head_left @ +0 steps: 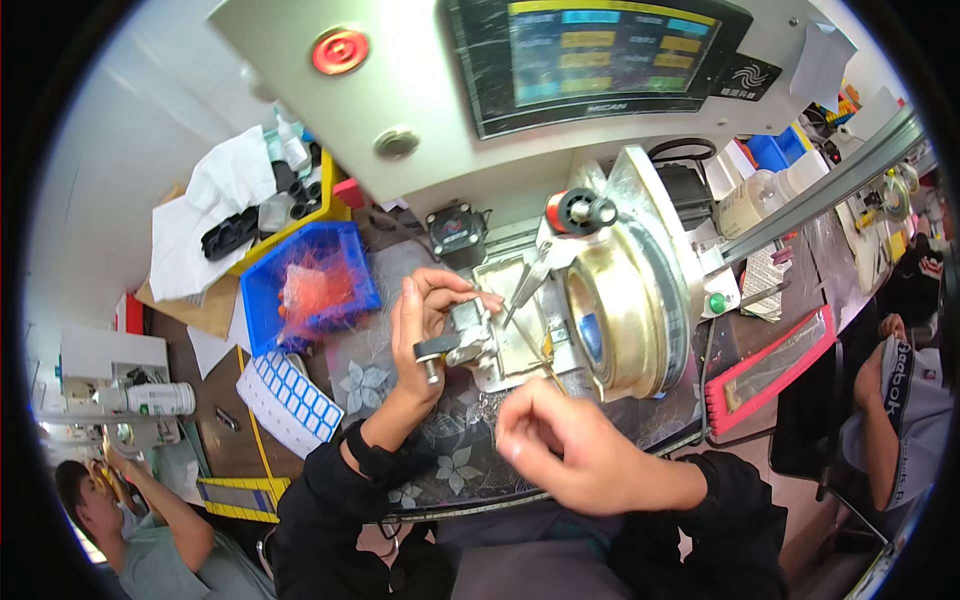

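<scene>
My left hand (418, 322) reaches round the far left side of a small metal clamp fixture (470, 335) that has a black lever (436, 347). Its fingers bend together at the fixture's top; whatever they pinch is too small to make out. My right hand (575, 450) is curled closed in front of the fixture. A thin tan rod (543, 358) slants from near its knuckles toward the metal plate (520, 350); the fingers' grip is hidden. Just right of the plate stands a large gold-coloured wheel (615, 320), with a pointed metal piece (527, 285) above the plate.
A machine housing with a screen (610, 55) and red button (340, 51) rises behind. Left are a blue bin (262, 290) of reddish strands, a yellow crate (335, 195) and a label sheet (290, 400). A pink-framed tray (770, 370) lies right. Other people sit at both sides.
</scene>
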Motion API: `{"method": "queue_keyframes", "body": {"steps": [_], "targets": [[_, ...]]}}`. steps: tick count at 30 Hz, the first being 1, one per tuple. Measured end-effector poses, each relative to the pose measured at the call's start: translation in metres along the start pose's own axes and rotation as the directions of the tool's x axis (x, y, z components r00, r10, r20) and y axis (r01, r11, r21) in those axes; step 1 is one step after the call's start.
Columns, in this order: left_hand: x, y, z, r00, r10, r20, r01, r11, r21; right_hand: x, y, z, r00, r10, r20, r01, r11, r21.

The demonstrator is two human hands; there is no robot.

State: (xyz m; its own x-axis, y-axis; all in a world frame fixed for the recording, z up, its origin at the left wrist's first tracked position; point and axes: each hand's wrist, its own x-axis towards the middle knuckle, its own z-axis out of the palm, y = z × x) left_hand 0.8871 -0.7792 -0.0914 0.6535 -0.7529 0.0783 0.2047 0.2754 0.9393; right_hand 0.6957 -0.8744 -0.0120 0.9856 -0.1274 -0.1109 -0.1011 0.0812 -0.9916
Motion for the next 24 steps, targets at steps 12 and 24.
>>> {"method": "queue_keyframes", "body": {"steps": [12,24], "targets": [[0.006,-0.015,0.009,0.987,0.160,-0.004,-0.158,0.975,0.157,-0.030,-0.008,-0.039,0.930,-0.162,0.330,0.281,0.892,-0.353],[0.013,-0.027,0.004,0.956,0.286,-0.065,-0.274,0.950,0.151,-0.066,-0.017,-0.050,0.904,0.002,0.428,0.287,0.738,-0.611]]}}
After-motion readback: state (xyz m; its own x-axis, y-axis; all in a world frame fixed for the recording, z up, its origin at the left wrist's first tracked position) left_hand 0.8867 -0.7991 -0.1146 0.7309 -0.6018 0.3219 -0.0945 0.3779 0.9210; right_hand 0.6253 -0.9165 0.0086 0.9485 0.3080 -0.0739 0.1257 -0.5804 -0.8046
